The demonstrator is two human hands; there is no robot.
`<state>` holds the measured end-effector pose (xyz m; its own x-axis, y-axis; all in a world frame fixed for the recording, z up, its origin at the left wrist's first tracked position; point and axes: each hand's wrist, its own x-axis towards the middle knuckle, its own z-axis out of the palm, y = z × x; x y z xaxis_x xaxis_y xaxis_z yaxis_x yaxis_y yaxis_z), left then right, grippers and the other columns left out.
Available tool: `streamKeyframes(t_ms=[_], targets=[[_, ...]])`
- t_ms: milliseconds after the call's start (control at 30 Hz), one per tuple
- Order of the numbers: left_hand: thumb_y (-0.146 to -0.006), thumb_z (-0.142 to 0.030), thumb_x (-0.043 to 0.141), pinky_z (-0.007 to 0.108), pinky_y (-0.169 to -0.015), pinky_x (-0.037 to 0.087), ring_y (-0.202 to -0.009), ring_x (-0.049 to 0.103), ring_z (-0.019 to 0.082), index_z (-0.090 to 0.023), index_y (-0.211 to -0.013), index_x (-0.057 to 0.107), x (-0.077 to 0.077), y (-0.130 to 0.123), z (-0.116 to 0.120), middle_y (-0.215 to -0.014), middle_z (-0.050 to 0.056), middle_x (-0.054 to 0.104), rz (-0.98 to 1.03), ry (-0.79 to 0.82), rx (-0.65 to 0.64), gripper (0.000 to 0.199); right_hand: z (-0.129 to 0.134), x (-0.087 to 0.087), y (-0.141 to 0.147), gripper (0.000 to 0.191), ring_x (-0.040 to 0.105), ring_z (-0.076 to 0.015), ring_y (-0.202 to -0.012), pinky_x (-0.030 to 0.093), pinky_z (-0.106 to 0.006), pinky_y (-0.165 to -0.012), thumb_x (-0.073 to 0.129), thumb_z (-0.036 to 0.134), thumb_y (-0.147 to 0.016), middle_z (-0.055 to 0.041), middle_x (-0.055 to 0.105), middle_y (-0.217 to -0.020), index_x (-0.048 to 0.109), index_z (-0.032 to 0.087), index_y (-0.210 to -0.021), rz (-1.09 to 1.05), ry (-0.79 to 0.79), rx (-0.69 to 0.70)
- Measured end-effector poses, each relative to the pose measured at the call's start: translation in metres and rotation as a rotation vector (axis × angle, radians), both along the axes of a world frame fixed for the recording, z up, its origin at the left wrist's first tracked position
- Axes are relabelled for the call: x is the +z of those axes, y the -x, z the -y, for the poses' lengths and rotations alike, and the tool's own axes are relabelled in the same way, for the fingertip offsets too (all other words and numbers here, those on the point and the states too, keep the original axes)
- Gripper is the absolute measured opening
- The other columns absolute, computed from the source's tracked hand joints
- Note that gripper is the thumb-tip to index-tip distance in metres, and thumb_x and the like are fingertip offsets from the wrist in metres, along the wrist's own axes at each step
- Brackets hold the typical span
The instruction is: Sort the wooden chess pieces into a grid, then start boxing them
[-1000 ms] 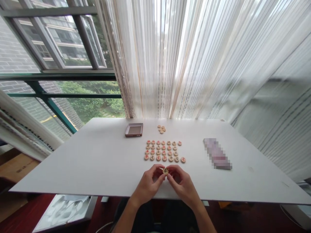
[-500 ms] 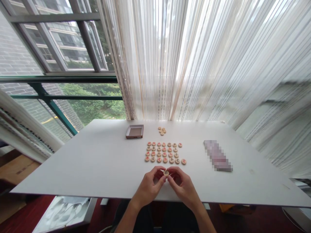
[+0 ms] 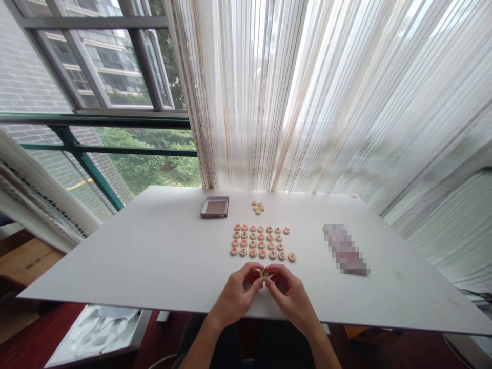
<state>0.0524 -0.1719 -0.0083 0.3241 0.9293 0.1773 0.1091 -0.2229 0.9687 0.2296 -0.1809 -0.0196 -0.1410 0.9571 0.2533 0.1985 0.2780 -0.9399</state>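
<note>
Between the fingertips of my left hand [image 3: 237, 290] and my right hand [image 3: 289, 290] is a round wooden Chinese chess piece [image 3: 264, 273] with a black character facing up toward me. Both hands are closed on it, thumbs at the near side and fingers at the far side, close to the table's front. Just beyond them, four rows of xiangqi pieces [image 3: 262, 253] with red and black characters lie face up. A small cluster of pale pieces [image 3: 258, 207] lies farther back, with no characters that I can make out.
An open shallow box [image 3: 214, 207] sits at the back left of the white table [image 3: 161, 256]. A blurred-out pinkish flat item [image 3: 346, 248] lies on the right. Sheer curtains [image 3: 246, 102] hang behind the back edge. Below the front left edge is a white box [image 3: 100, 330].
The chess piece has turned between my fingers, so its character sits at a different angle. My hands stay in almost the same place; the view has shifted slightly.
</note>
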Motion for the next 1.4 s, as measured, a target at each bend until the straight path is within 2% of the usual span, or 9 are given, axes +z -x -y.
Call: streamKeyframes(t_ms=[500, 800, 1200, 1400], targets=[[-0.094, -0.039, 0.060, 0.033, -0.086, 0.057, -0.089, 0.071, 0.021, -0.021, -0.112, 0.059, -0.0001, -0.0006, -0.0002, -0.097, 0.005, 0.072, 0.037, 0.002, -0.005, 0.026, -0.0007, -0.0015, -0.0010, 0.021, 0.070, -0.0199, -0.085, 0.057, -0.032, -0.081, 0.061, 0.035, -0.095, -0.0050, 0.071, -0.098, 0.062, 0.022, -0.111, -0.002, 0.011, 0.026], [-0.094, -0.039, 0.060, 0.031, -0.085, 0.057, -0.087, 0.071, 0.020, -0.021, -0.112, 0.059, -0.0030, 0.0000, -0.0012, -0.098, 0.005, 0.072, 0.037, 0.009, -0.010, 0.025, -0.0002, -0.0001, -0.0001, 0.026, 0.071, -0.0219, -0.086, 0.059, -0.034, -0.082, 0.062, 0.041, -0.093, -0.0063, 0.073, -0.096, 0.065, 0.022, -0.110, -0.032, 0.018, 0.016], [-0.095, -0.035, 0.059, 0.031, -0.085, 0.056, -0.090, 0.071, 0.020, -0.022, -0.113, 0.057, -0.0020, 0.0002, 0.0004, -0.097, 0.005, 0.072, 0.030, -0.008, -0.014, 0.022, 0.0000, -0.0005, 0.0000, 0.024, 0.069, -0.0219, -0.090, 0.056, -0.034, -0.085, 0.061, 0.037, -0.095, -0.0059, 0.072, -0.099, 0.064, 0.023, -0.113, -0.012, 0.023, 0.029], [-0.095, -0.037, 0.059, 0.030, -0.082, 0.056, -0.085, 0.071, 0.019, -0.022, -0.114, 0.057, -0.0027, 0.0006, 0.0000, -0.091, 0.003, 0.072, -0.005, -0.010, -0.011, 0.024, 0.0000, -0.0012, -0.0007, 0.022, 0.069, -0.0210, -0.089, 0.056, -0.032, -0.083, 0.060, 0.035, -0.096, -0.0059, 0.071, -0.102, 0.064, 0.023, -0.113, 0.000, 0.019, 0.040]])
